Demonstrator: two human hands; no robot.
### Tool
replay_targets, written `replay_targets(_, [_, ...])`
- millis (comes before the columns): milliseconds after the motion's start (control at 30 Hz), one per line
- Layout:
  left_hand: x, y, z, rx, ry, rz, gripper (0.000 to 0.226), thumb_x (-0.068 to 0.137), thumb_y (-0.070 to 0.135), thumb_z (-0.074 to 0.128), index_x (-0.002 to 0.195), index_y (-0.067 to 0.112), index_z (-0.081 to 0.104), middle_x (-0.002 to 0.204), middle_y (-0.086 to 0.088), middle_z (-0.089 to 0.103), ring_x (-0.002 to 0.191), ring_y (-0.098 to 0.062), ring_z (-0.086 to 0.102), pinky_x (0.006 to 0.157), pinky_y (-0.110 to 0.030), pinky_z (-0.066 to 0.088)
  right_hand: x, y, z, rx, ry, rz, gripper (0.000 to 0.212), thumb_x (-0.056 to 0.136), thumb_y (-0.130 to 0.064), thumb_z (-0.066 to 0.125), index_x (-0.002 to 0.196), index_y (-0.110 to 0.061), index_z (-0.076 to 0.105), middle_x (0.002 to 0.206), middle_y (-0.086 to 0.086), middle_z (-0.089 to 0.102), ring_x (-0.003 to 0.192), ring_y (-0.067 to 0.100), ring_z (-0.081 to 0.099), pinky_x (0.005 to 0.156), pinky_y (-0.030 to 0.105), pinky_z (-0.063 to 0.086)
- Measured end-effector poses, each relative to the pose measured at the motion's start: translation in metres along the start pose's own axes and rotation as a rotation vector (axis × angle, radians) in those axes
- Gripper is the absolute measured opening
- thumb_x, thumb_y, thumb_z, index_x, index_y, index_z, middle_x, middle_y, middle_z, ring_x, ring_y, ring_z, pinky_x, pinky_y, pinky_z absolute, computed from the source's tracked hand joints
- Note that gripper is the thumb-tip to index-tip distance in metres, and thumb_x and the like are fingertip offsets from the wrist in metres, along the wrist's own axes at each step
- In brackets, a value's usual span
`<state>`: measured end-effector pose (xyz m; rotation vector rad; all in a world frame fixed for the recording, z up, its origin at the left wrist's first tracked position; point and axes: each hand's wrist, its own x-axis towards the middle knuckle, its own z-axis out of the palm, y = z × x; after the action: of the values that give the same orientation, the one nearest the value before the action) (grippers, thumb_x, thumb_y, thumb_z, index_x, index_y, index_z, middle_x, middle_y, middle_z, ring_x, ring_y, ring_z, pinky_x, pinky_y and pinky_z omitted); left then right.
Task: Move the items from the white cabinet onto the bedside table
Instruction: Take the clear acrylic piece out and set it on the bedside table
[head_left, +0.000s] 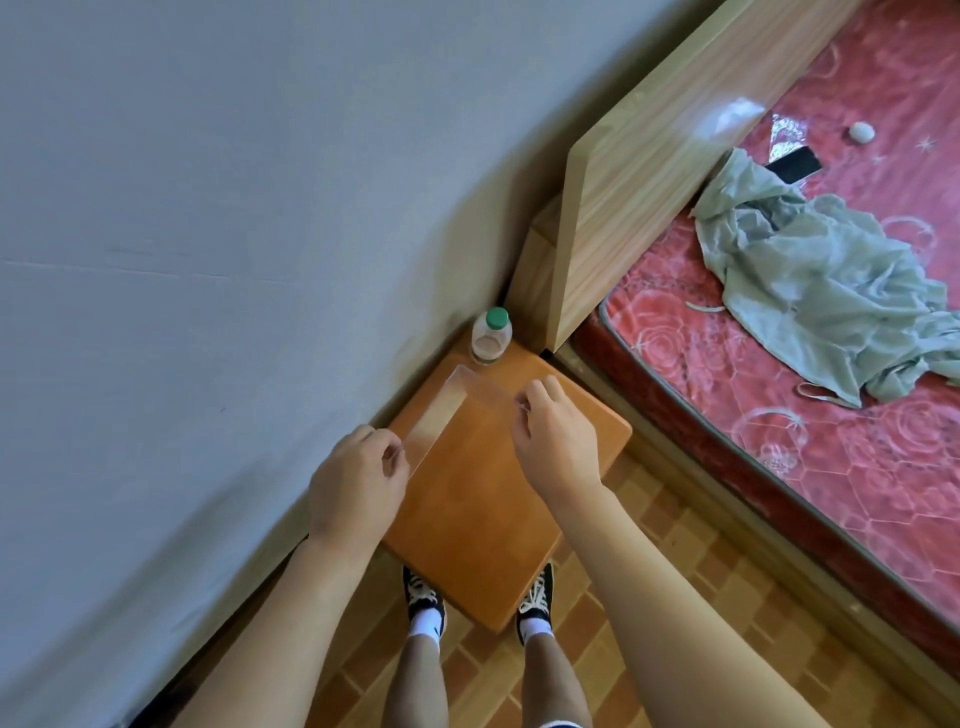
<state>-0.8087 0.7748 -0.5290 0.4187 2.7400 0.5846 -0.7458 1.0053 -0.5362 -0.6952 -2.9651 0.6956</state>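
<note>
Clear tray (457, 410) over desk (519, 499), held at two corners.
Left hand (358, 478) pinching near-left corner, right hand (556, 436) pinching far-right corner; both grips closed on tray edges only, fingertips curled. Tray just beside bottle (491, 335) at desk's back corner; contact with desk unclear. Risks: thin pinch may slip on smooth plastic; pushing further back may topple bottle; release before full seating may drop tray.

Grey wall (208, 208), checkered tile floor (675, 545), wooden headboard (649, 182), red floral mattress (831, 441).
</note>
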Motion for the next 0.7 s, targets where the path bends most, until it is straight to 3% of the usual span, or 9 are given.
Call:
replay_targets(167, [0.022,-0.019,0.035,-0.028,-0.037,0.013,0.020,0.099,0.021,0.064,0.116,0.016,0.074,0.106,0.006,0.070,0.083,-0.004,0.061,0.066,-0.011,0.041,0.016,0.013,0.038,0.016,0.019,0.061,0.006,0.104,-0.021,0.058,0.107,-0.020,0.063,0.099,-0.007,0.053,0.075,0.010,0.053,0.061,0.024,0.050])
replay_targets(367, [0.042,-0.036,0.076,-0.060,-0.054,0.006,0.032,0.102,0.020,0.059,0.133,0.017,0.068,0.127,0.001,0.068,0.102,-0.015,0.071,0.081,-0.027,0.062,0.033,0.035,0.090,0.053,0.076,0.099,0.005,0.103,-0.019,0.060,0.107,-0.019,0.063,0.101,-0.006,0.056,0.078,0.012,0.056,0.064,0.029,0.054])
replay_targets(700, [0.060,-0.076,0.120,-0.167,0.037,0.042,0.035,0.104,0.015,0.052,0.136,0.017,0.067,0.132,0.000,0.066,0.110,-0.016,0.069,0.085,-0.029,0.062,0.040,0.047,0.155,0.101,0.150,0.070,0.004,0.101,-0.017,0.063,0.104,-0.015,0.065,0.099,-0.003,0.056,0.070,0.018,0.056,0.059,0.027,0.044])
